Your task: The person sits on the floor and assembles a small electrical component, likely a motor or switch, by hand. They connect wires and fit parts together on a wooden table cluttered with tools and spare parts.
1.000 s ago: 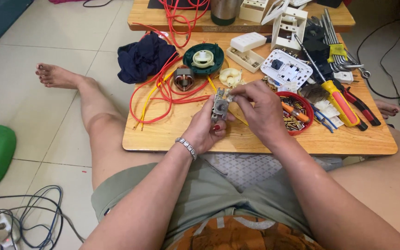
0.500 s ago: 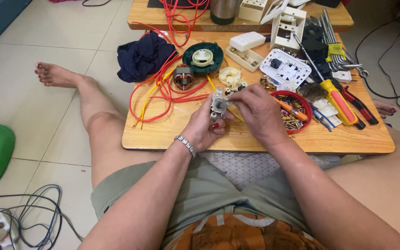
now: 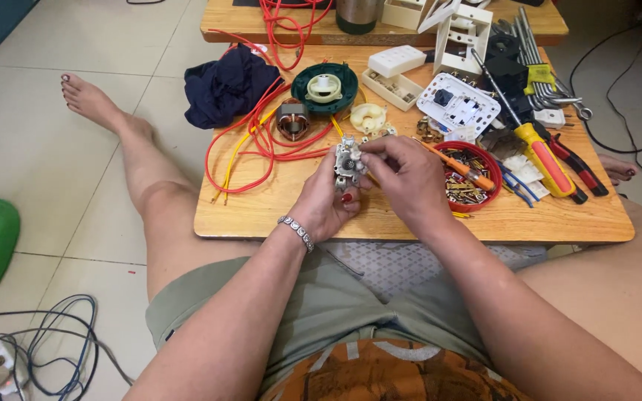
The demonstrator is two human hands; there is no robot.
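My left hand (image 3: 326, 208) grips a small grey and white electrical part (image 3: 348, 164) from below, over the low wooden table (image 3: 276, 212). My right hand (image 3: 409, 182) comes in from the right with its fingertips pinched on the top of the same part. A silver bracelet (image 3: 296, 231) sits on my left wrist. Just beyond the part lie a cream plastic gear piece (image 3: 368, 116) and a copper-wound motor coil (image 3: 292, 121).
A red bowl (image 3: 468, 180) of small metal parts sits right of my hands, beside a yellow-handled screwdriver (image 3: 546, 158) and pliers. Red and yellow wires (image 3: 250, 152), a dark blue cloth (image 3: 224, 85), a green round housing (image 3: 325, 87) and white socket plates (image 3: 458, 102) lie farther back. My bare leg (image 3: 124, 137) stretches left.
The view has drifted slightly. Both hands stay on the part; my right fingers have shifted to pinch its upper edge.
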